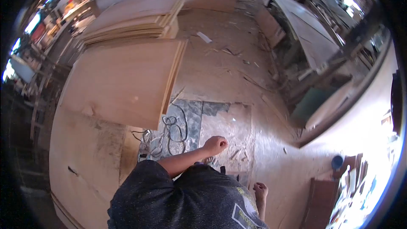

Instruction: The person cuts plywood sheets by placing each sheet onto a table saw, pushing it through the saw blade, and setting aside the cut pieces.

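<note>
My left hand [216,145] is held out in front of my body above the floor, its fingers curled into a loose fist; nothing shows in it. Lower and to the right, my right hand [260,190] hangs beside my dark shirt, fingers curled, with nothing visible in them. Below my left hand lies a worn floor patch [227,127] with small scraps on it. A looped cable [185,128] rests on the dark part of that patch, left of my left hand.
Stacked plywood sheets [123,76] fill the left front, with another stack [131,12] behind. A long board-topped table [305,29] stands at the upper right. A blue container [337,162] and a brown box [321,199] are at the lower right. Scraps lie on the floor.
</note>
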A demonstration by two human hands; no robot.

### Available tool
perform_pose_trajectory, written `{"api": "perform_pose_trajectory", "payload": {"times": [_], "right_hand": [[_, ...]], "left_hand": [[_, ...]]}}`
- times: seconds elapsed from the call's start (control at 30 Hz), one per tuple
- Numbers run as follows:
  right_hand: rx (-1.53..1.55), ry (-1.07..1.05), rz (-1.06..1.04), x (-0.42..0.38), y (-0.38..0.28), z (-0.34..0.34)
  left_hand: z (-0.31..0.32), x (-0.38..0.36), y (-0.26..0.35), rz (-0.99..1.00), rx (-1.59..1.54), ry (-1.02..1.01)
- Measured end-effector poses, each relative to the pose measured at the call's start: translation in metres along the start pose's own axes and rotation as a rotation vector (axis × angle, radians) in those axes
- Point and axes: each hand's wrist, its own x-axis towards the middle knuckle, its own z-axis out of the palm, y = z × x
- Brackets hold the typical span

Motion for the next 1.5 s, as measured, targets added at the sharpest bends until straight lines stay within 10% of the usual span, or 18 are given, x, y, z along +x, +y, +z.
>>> {"api": "perform_pose_trajectory", "payload": {"times": [0.73,0.9,0.93,1.0,1.07,1.23,1.33,1.5], "right_hand": [[-0.601,-0.494,-0.105,0.595,-0.385,0.100],[-1.714,-0.389,-1.165,0.860,-0.517,0.144],[-1.030,0.024,-0.930,0.849,-0.575,0.183],[-0.641,-0.310,-0.644,0.720,-0.751,0.208],[-0.193,-0.322,-0.737,0.755,-0.780,0.259],[-0.428,-0.591,-0.847,0.799,-0.776,0.354],[-0.298,-0.699,-0.529,0.703,-0.814,0.377],[-0.417,-0.708,-0.471,0.740,-0.882,0.457]], "left_hand": [[-0.303,0.313,-0.080,-0.508,-0.198,1.221],[-0.381,0.362,-0.068,-0.470,-0.400,1.413],[-0.397,0.375,-0.073,-0.438,-0.454,1.452],[-0.434,0.399,-0.087,-0.445,-0.328,1.411],[-0.473,0.426,-0.107,-0.419,-0.410,1.450],[-0.569,0.493,-0.201,-0.509,-0.477,1.310],[-0.613,0.531,-0.238,-0.437,-0.631,1.390],[-0.642,0.562,-0.320,-0.569,0.047,1.242]]}}
